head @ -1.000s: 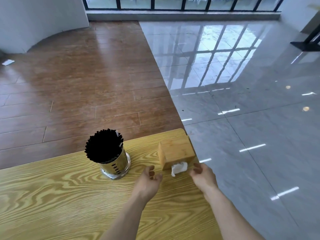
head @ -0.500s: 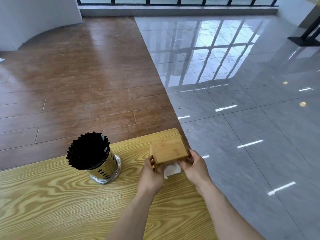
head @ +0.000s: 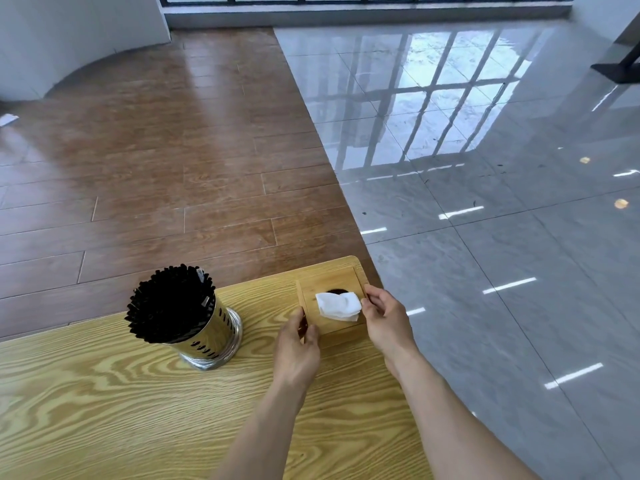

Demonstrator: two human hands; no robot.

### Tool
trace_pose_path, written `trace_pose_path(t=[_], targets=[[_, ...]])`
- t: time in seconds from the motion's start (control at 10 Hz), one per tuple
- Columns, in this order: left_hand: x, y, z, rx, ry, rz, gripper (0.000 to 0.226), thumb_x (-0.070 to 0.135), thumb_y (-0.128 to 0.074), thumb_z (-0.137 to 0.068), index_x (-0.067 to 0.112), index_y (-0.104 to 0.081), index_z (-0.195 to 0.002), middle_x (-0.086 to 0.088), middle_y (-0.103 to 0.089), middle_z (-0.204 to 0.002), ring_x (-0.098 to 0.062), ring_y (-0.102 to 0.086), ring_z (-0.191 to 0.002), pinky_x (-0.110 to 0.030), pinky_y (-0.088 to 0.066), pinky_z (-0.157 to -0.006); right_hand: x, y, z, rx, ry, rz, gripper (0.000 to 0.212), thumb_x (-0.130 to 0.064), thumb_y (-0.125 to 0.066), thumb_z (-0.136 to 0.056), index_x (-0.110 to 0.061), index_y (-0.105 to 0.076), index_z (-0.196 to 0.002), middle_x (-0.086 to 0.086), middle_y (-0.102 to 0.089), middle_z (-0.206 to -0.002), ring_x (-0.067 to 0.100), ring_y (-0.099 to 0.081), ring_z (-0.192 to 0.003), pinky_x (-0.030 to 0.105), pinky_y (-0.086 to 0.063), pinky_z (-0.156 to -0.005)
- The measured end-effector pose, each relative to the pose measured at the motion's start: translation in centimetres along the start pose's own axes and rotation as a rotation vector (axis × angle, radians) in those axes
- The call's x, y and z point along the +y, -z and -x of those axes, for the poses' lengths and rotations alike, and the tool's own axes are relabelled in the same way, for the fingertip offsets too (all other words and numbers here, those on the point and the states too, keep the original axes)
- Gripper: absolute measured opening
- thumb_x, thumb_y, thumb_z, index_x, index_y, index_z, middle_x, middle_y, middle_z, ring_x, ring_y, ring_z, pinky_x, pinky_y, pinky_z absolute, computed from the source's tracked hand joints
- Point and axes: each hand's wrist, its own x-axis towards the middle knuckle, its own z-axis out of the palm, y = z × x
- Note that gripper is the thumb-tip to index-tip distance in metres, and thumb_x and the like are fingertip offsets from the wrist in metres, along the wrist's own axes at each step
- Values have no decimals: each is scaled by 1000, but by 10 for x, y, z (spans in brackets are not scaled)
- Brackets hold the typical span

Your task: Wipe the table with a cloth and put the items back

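Hands meet at a square bamboo tissue box (head: 332, 306) standing at the far right corner of a yellow wood-grain table (head: 104, 410), seen from the head camera looking down along two bare forearms. The left hand (head: 298, 344) pinches the box's near left corner, thumb against the side and fingers curled round the edge. The right hand (head: 384, 317) grips the right edge of the box, fingers bent over its rim, close beside a crumpled white tissue (head: 338, 306) that sticks out of a dark oval opening in the box top. The box sits flat, its right side almost flush with the table's edge, beyond which lies glossy grey tile floor (head: 485, 271). Just to the left of the box, apart from it, stands a perforated shiny metal cylinder holder packed with black chopsticks (head: 173, 306), upright on the tabletop. Brown wooden plank floor (head: 156, 168) stretches beyond the table's far edge. No wiping cloth is visible anywhere in view. Judging from this, the step in hand is putting items back: the tissue box is being settled into its corner spot. The next move likely calls for squaring the box with the table edges, keeping it from overhanging the right side, then letting go with both hands.
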Motion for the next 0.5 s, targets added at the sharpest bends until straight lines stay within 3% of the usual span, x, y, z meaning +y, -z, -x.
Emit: trace_pose_path(t=[0.1,0.2,0.4,0.5], targets=[[4,-2,4,-10,1,64,51,15,-48,-104,31,-42,-151,17,-50,-141,-11,-47,-137,-34,-38,-116,2,-1,2,-49,-8,-29,45,-17,-52,-104,-27,-48,-148,-3,-48,-153,12,-43,-143,24,-37,-107],[1,-4,3,-28,-4,88,55,13,-46,-105,28,-34,-156,11,-47,-151,-11,-43,-142,-27,-35,-113,1,-2,5,-97,0,-54,48,-21,-48,-106,-30,-40,-153,-7,-37,-161,13,-32,-149,33,-31,-119],[-4,1,7,-89,-43,83,59,16,-45,-105,31,-25,-159,11,-35,-162,-8,-33,-148,-28,-28,-119,-4,0,19,-143,-6,-100,55,-48,-38,-105,-38,-27,-158,-14,-21,-167,13,-21,-153,38,-22,-122],[-6,5,14,-103,-30,77,62,22,-45,-106,32,-20,-161,11,-30,-164,-6,-30,-148,-22,-26,-110,5,1,29,-68,-24,-33,65,-59,-34,-102,-36,-17,-160,-11,-15,-169,16,-18,-155,42,-20,-122]])
